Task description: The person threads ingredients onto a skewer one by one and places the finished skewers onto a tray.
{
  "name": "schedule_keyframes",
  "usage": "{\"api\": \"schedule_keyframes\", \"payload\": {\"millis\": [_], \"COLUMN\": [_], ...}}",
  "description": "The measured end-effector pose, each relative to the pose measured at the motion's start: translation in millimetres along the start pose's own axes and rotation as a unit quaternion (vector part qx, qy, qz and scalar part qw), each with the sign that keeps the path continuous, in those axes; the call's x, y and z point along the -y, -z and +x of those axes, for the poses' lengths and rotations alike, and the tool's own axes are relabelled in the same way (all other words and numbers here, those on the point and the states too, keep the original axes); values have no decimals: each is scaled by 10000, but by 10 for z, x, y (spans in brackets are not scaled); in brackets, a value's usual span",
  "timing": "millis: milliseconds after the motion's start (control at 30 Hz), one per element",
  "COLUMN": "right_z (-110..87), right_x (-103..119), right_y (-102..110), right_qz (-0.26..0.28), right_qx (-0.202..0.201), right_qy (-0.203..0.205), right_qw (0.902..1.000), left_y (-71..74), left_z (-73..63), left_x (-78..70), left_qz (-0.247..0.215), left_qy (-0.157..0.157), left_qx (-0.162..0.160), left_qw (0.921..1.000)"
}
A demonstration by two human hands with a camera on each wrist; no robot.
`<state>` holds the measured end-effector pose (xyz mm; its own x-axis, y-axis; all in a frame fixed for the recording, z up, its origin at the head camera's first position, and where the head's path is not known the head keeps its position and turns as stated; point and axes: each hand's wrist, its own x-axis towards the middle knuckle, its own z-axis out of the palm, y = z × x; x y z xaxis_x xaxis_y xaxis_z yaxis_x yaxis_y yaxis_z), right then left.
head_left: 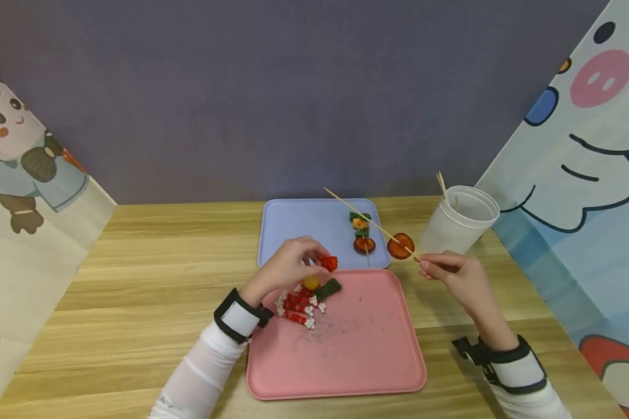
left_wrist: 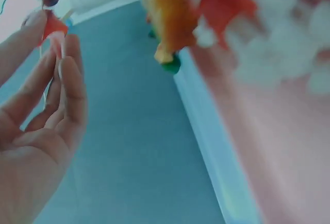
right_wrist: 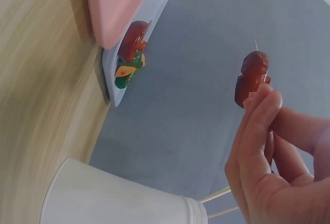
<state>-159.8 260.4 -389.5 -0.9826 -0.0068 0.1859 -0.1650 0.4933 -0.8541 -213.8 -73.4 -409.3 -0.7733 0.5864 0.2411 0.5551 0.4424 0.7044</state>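
The right hand (head_left: 456, 273) pinches the base of a slim, pale wooden skewer (head_left: 372, 223) pointing to ten o'clock, threaded with a glossy reddish-brown round piece (head_left: 397, 252) just past the blue tray's (head_left: 306, 224) three o'clock edge; at that piece's nine o'clock, the left hand (head_left: 290, 265) pinches a small bright-red piece (head_left: 329, 263).
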Motion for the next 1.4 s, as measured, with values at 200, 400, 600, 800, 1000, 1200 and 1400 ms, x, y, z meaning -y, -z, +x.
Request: {"api": "schedule_keyframes", "payload": {"millis": [200,400,600,800,1000,1200,1400], "right_z": [9,17,7,9,-8,-19,-18], "right_x": [16,57,133,214,263,285,300], "right_y": [-31,-60,-79,-104,-109,-115,-123], "right_qz": [129,297,233,-3,-3,25,87], "right_qx": [-7,-2,4,42,58,38,18], "right_qy": [72,215,314,511,587,723,816], "right_qw": [9999,9993,9992,9987,9983,9974,9966], "left_y": [182,274,356,455,508,530,565], "left_z": [-5,8,10,24,34,69,111], "left_x": [-36,-50,-73,-111,-153,-169,-167], "left_qz": [-1119,-2125,-2504,-2936,-3271,-3389,-3479], "left_qy": [619,1133,1217,1353,1251,1039,958], "left_qx": [-901,-1565,-2378,-2964,-3213,-3379,-3566], "left_qw": [9877,9579,9306,8987,8798,8719,8617]}}
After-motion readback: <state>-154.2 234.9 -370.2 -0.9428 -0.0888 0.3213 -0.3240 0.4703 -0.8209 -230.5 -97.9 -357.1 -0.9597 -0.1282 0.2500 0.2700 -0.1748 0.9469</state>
